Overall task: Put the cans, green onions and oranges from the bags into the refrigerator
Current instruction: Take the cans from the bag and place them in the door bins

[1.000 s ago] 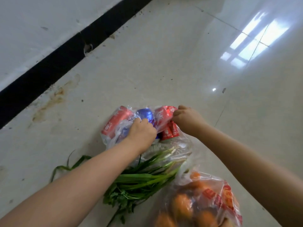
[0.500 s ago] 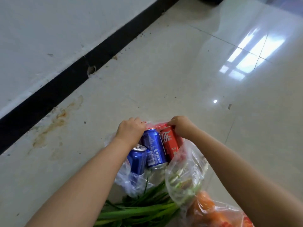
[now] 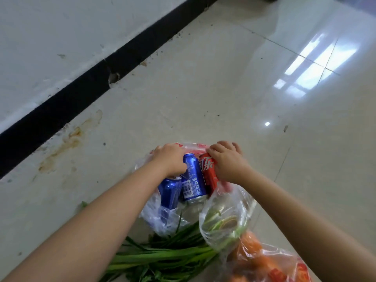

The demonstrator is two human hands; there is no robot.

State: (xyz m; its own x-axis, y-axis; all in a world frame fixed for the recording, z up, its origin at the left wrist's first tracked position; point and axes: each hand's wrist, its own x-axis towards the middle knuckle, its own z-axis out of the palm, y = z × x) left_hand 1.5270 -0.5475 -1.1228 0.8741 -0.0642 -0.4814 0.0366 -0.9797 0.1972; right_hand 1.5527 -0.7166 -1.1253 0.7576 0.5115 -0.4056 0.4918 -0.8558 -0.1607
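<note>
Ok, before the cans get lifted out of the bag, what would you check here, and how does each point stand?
1. Bag mouth open, cans exposed: ok.
2. Left hand on the bag rim beside the blue cans: ok.
3. Right hand gripping the red can: ok.
4. Number of cans in the bag: cannot tell, some may be hidden.
5. Green onions and oranges on the floor, not blocking the lift: ok.
6. Refrigerator in sight: not ok.

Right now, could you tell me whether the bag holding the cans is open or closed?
Open: both hands, left hand and right hand, spread the bag's mouth, baring two blue cans and one red can.
</note>
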